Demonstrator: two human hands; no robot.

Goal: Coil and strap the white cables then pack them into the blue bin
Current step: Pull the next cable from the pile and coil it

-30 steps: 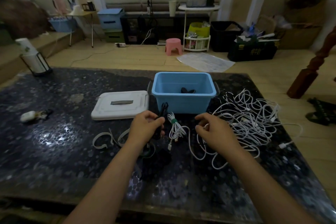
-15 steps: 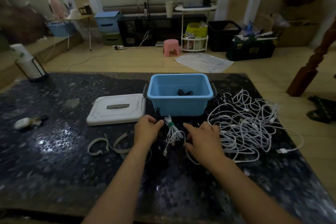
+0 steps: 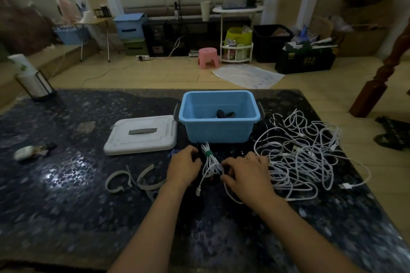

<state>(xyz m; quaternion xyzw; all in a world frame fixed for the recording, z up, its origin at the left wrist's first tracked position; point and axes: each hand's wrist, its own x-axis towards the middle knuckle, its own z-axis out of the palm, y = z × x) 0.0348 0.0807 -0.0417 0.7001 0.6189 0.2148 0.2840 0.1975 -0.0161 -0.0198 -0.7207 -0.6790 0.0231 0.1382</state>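
- Right hand (image 3: 248, 173) is laid palm-down on the dark table (image 3: 66, 206); thumb and fingertips are pinched on the near end of a coiled white cable (image 3: 210, 165).
- Left hand (image 3: 184, 167) is set just left of that coil, fingers curled inward around something dark; whether it is truly gripped cannot be told.
- Coil is bound by a green strap (image 3: 207, 153) at its far end, between both hands; a loose plug end trails toward the wearer.
- Grey straps (image 3: 133, 180) are seen left of the left hand, apart from it.
- Tangled white cables (image 3: 304, 155) are heaped right of the right hand, touching it.
- Blue bin (image 3: 218, 132) is placed just beyond the hands, open, with dark items inside.
- White lid (image 3: 142, 134) is laid flat left of the bin.
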